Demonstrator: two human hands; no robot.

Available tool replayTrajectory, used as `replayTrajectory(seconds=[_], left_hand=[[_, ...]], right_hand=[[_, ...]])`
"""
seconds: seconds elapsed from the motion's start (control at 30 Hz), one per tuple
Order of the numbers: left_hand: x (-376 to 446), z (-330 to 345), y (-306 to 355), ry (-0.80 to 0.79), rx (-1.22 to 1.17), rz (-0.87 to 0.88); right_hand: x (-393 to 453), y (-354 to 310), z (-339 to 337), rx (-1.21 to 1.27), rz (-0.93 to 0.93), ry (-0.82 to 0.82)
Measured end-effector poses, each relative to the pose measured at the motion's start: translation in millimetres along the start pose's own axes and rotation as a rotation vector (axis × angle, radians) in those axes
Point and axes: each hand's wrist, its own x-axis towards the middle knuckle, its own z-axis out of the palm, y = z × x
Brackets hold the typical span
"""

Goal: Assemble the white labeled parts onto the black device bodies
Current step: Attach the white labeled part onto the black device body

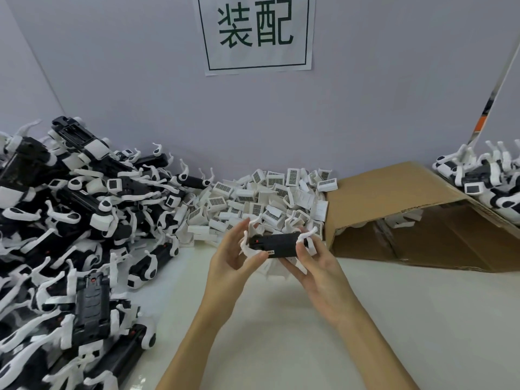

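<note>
Above the smooth table [365,319], left hand [233,257] and right hand [315,263] fingers grip 1 matte black device body [274,244].

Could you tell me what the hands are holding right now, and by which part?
One black device body, held by its two ends: left hand grips the left end, right hand the right.

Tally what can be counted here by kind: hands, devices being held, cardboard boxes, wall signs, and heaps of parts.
Hands: 2 (left, right)
Held black device body: 1
Cardboard box: 1
Wall sign: 1
Heaps: 3 (left device heap, white labeled parts, right device heap)
Total: 8
</note>
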Motion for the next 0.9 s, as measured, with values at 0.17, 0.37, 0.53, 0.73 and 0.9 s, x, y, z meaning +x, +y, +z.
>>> replayTrajectory(seconds=[0.17,0.37,0.53,0.73,0.9], left_hand=[[4.6,-8.8,1.8,0.003,-0.075,0.03],[4.2,0.4,-8.1,0.091,-0.159,-0.099],[0.2,7.6,-6.4,0.01,-0.185,-0.203],[-0.4,13.2,-4.8,0.031,-0.124,-0.199],[0.4,5.4,-3.2,-0.075,-0.054,-0.168]], right_hand=[[-4.4,-5.9,-2.0,-0.499,-0.129,0.041],[-2.8,5.0,-6.7,-0.84,-0.128,0.154],[-0.8,4.7,-5.7,-0.557,-0.055,0.224],[-0.8,2.6,-8.5,-0.513,-0.02,0.268],[2.2,2.2,-5.5,-0.295,-0.045,0.228]])
